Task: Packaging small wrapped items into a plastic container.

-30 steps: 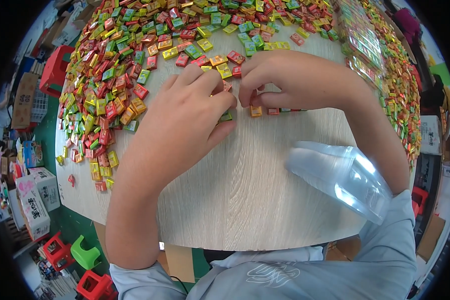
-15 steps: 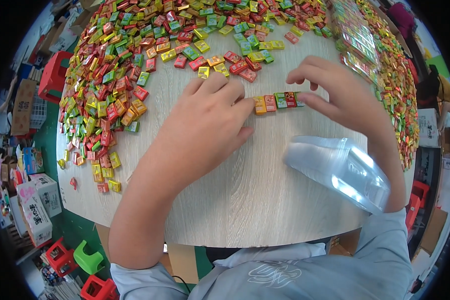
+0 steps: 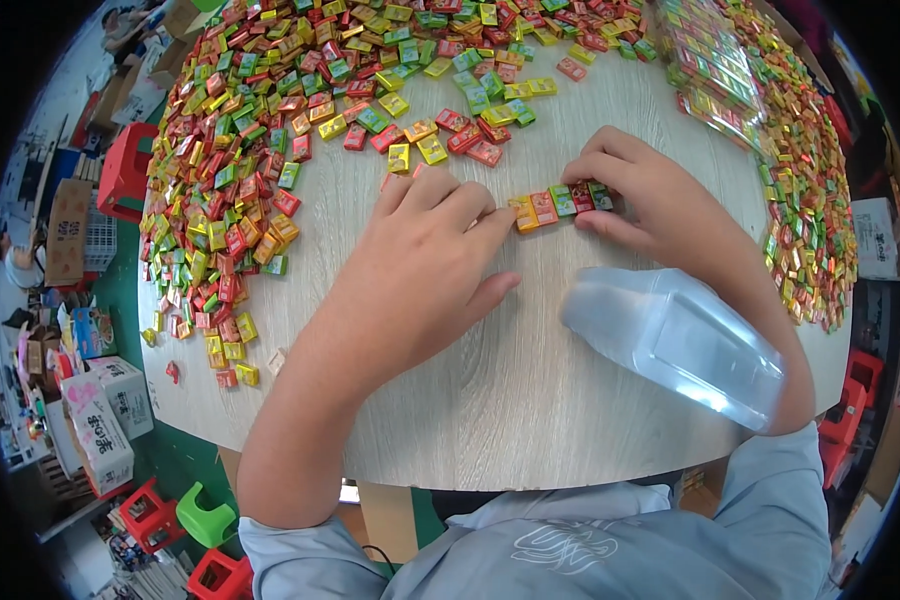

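A short row of small, shiny candy-like boxes [image 3: 561,204] in orange, red and green lies on the pale wooden tabletop. My right hand [image 3: 642,195] pinches the right part of this row, fingers on its far side and thumb on its near side. At the row's left end, my left hand [image 3: 432,255] touches the orange box with its index fingertip. Its thumb is held apart, and its other fingers are bent over the table near a red box, their tips partly hidden. Close to my right forearm lies a stack of clear plastic trays [image 3: 685,340].
Loose small boxes [image 3: 240,170] are heaped along the left and far sides of the table [image 3: 470,400]. Clear trays filled with boxes [image 3: 715,75] stand at the far right, beside another heap [image 3: 815,230]. A red stool [image 3: 127,172] stands beyond the left edge.
My right hand has closed its thumb and fingers onto the row, which now tilts slightly. My left index finger has extended to the row's left end. The whole view has shifted a little.
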### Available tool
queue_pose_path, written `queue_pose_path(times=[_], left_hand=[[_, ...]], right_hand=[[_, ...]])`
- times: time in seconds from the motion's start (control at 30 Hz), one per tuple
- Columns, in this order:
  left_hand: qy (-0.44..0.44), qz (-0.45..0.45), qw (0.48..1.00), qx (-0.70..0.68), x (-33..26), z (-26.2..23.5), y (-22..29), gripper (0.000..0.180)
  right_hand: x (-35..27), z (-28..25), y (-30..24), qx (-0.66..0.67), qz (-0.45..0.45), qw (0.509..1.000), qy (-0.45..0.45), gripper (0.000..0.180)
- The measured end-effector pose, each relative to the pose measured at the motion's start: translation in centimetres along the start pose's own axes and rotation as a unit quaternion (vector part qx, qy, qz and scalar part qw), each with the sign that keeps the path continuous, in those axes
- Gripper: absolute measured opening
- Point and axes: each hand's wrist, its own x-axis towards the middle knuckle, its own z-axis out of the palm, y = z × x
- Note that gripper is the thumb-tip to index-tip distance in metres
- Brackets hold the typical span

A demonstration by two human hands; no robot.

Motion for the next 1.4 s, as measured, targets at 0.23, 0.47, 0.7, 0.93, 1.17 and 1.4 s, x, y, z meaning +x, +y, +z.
queue_pose_path(times=[0.23, 0.47, 0.7, 0.93, 1.17, 1.4], left_hand=[[0.007, -0.028, 1.0, 0.012, 0.5, 0.2, 0.1, 0.03], [0.023, -0.045, 0.999, 0.005, 0.7, 0.4, -0.1, 0.022], [0.031, -0.041, 0.997, -0.057, 0.8, 0.8, 0.0, 0.028], [0.021, -0.061, 0.996, -0.069, 1.0, 0.7, 0.2, 0.041], [0.02, -0.064, 0.996, -0.06, 1.2, 1.0, 0.4, 0.04], [0.025, -0.064, 0.996, -0.049, 1.3, 1.0, 0.3, 0.039]], right_hand=[[0.2, 0.1, -0.4, -0.008, -0.017, 1.0, -0.006, 0.032], [0.5, 0.8, -1.4, 0.004, -0.034, 0.999, -0.015, 0.029], [0.8, 0.5, -0.7, 0.031, -0.031, 0.999, -0.023, 0.036], [1.2, 0.6, 0.0, 0.027, -0.058, 0.998, -0.027, 0.042], [1.3, 0.6, -0.3, 0.004, -0.06, 0.998, -0.031, 0.039], [1.3, 0.7, -0.6, -0.025, -0.096, 0.995, 0.006, 0.039]])
